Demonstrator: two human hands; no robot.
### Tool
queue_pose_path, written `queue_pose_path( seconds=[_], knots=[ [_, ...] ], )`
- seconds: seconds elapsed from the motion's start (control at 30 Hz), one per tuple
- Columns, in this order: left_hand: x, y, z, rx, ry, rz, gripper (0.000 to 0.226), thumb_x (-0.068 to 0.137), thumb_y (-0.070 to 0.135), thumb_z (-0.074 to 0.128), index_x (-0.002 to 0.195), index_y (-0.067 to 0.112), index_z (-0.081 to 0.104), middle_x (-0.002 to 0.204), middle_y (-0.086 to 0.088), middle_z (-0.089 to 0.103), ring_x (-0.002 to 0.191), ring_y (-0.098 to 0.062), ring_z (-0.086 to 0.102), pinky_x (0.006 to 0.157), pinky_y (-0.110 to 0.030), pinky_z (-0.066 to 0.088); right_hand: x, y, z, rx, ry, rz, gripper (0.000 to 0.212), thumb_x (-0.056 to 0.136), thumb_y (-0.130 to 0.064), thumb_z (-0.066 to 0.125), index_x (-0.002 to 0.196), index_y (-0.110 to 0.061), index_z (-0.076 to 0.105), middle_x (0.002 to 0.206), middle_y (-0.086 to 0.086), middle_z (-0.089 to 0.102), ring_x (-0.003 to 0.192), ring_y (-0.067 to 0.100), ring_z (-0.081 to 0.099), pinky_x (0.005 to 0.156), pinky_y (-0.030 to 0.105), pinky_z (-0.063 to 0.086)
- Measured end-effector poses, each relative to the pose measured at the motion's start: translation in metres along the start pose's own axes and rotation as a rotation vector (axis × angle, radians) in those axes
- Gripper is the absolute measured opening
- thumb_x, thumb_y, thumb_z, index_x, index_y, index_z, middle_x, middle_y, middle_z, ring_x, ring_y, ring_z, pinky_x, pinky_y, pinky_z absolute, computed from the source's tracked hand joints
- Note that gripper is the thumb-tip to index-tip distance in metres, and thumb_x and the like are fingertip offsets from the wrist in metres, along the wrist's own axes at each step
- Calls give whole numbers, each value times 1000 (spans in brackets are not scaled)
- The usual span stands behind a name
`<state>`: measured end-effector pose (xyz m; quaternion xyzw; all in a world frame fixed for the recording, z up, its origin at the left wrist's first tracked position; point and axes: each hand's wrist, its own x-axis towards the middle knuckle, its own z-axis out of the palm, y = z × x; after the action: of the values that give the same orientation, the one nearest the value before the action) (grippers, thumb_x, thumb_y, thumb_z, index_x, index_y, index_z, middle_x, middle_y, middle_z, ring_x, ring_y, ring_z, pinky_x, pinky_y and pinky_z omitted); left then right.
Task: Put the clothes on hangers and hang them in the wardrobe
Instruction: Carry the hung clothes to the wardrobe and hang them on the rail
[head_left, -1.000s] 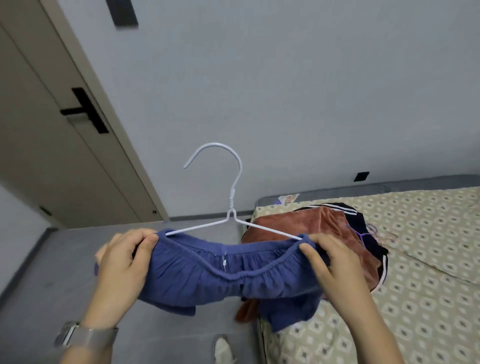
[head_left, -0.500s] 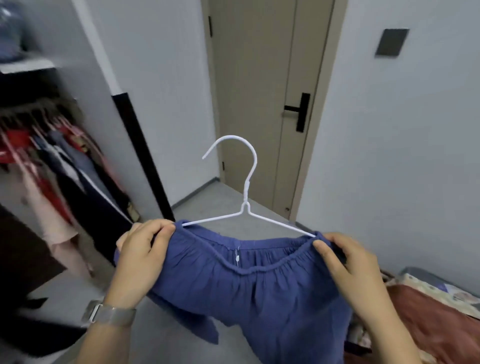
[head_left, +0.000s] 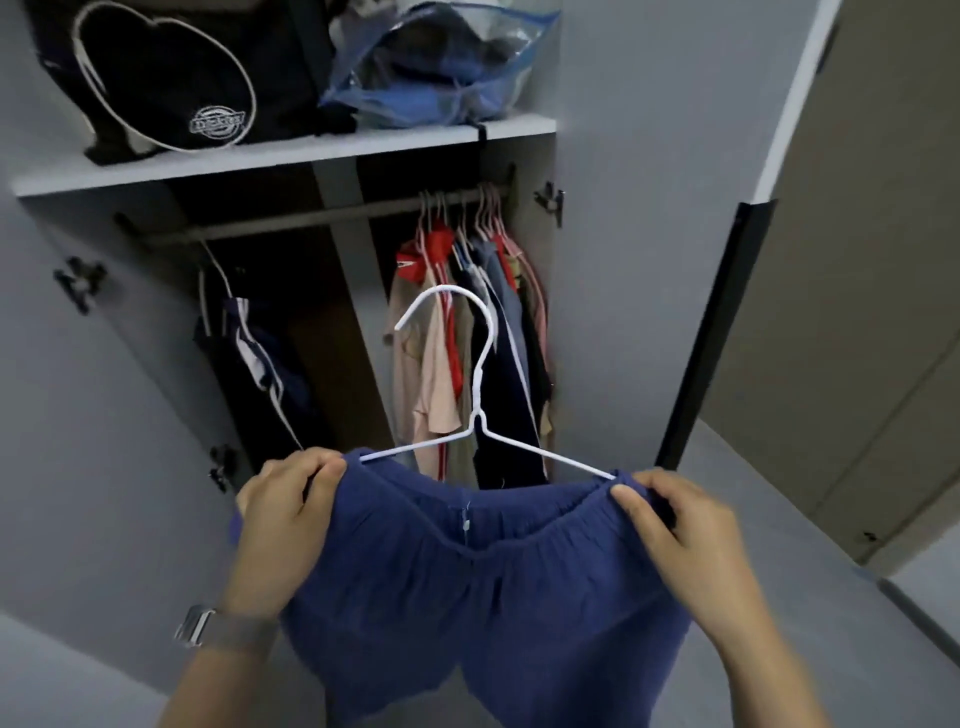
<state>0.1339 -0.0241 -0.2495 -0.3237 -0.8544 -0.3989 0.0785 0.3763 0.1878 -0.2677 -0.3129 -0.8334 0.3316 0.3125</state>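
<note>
Both hands hold one garment in front of an open wardrobe (head_left: 519, 291). The left hand (head_left: 283, 525) grips the left end of the waistband of a pair of blue trousers (head_left: 478, 608), fingers curled over the fabric edge, thumb side toward the hanger. The right hand (head_left: 691, 540) grips the right end of the same waistband, fingers curled round the gathered cloth. A watch with a metal band (head_left: 218, 629) sits on the left wrist.

A white wire hanger (head_left: 480, 405) rises between the two hands. Its two arms run down into the waistband, one end just beside each hand; the hook stands upright above and between them, open side to the left. The trousers hang down below the hands, the waistband sagging in the middle.

Beyond the hands, a rail (head_left: 322, 218) crosses the wardrobe. Above and ahead of the right hand, a packed group of hung clothes (head_left: 467, 332) in red, pink, beige and dark blue occupies the right end of the rail. Above the left hand, a dark garment with white stripes (head_left: 254, 353) hangs alone on the left part of the rail.

On the shelf (head_left: 280, 156) above the rail, a black bag with white piping (head_left: 171, 73) stands on the left and a clear plastic bag of folded items (head_left: 441, 62) on the right.
</note>
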Motion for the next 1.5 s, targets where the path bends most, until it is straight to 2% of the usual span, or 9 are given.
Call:
queue_pose_path(
  seconds=[0.37, 0.6, 0.77, 0.87, 0.97, 1.07, 1.2, 1.37, 1.5],
  knots=[
    [71, -61, 14, 39, -85, -21, 26, 97, 33, 39, 76, 38, 52, 77, 13, 62, 81, -13, 56, 83, -39, 40, 91, -10, 71, -34, -137, -43, 27, 91, -40, 57, 66, -31, 54, 73, -21, 61, 72, 3, 55, 62, 18, 42],
    [132, -71, 44, -34, -22, -10, 40, 96, 12, 50, 75, 45, 51, 80, 22, 63, 84, 0, 53, 77, -24, 34, 172, -6, 88, 133, -415, -85, 40, 88, -42, 60, 55, -22, 51, 49, -12, 38, 49, 3, 36, 50, 17, 30],
    [183, -68, 64, -91, -40, 5, 20, 91, 34, 42, 81, 43, 58, 89, 21, 62, 87, -3, 53, 83, -28, 40, 240, -6, 88, 262, -493, 12, 81, 77, -73, 55, 58, 5, 44, 53, -4, 35, 52, 8, 34, 50, 21, 29],
    [207, -74, 77, -64, -8, 9, 20, 90, 44, 42, 91, 39, 62, 91, 19, 62, 94, -4, 53, 91, -27, 38, 271, -2, 95, 306, -485, 123, 89, 57, -81, 61, 54, 6, 43, 54, 3, 37, 53, 13, 35, 49, 22, 31],
    [223, -83, 87, -89, 13, -36, 21, 95, 41, 49, 111, 33, 60, 115, 7, 60, 112, -13, 52, 103, -28, 36, 287, 2, 111, 366, -470, 254, 77, 55, -74, 69, 51, -1, 45, 55, 6, 36, 55, 16, 35, 52, 24, 32],
    [230, -87, 88, -211, -13, -101, 31, 92, 24, 54, 122, 27, 56, 126, 9, 53, 122, -5, 44, 107, -22, 32, 299, 1, 129, 450, -470, 325, 76, 56, -72, 75, 56, 0, 51, 59, 9, 40, 59, 20, 38, 58, 27, 33],
    [240, -106, 85, -243, -83, -130, 32, 93, 19, 55, 119, 38, 53, 123, 23, 50, 115, 6, 48, 99, -16, 39, 317, -15, 153, 533, -429, 369, 89, 60, -67, 78, 67, 17, 49, 64, 13, 48, 63, 22, 43, 64, 33, 34],
    [259, -135, 75, -340, -84, -223, 27, 93, 13, 54, 117, 26, 58, 120, 8, 57, 110, -3, 54, 84, -1, 39, 321, -45, 199, 641, -411, 355, 39, 85, -33, 67, 61, -4, 56, 62, 11, 42, 63, 21, 38, 60, 30, 29],
    [276, -163, 62, -278, -150, -217, 26, 95, 15, 54, 119, 23, 58, 117, 6, 61, 105, 2, 55, 87, -2, 40, 324, -64, 256, 675, -385, 374, 40, 90, -24, 66, 63, 4, 63, 63, 16, 54, 65, 23, 48, 64, 36, 36]
  ],
)
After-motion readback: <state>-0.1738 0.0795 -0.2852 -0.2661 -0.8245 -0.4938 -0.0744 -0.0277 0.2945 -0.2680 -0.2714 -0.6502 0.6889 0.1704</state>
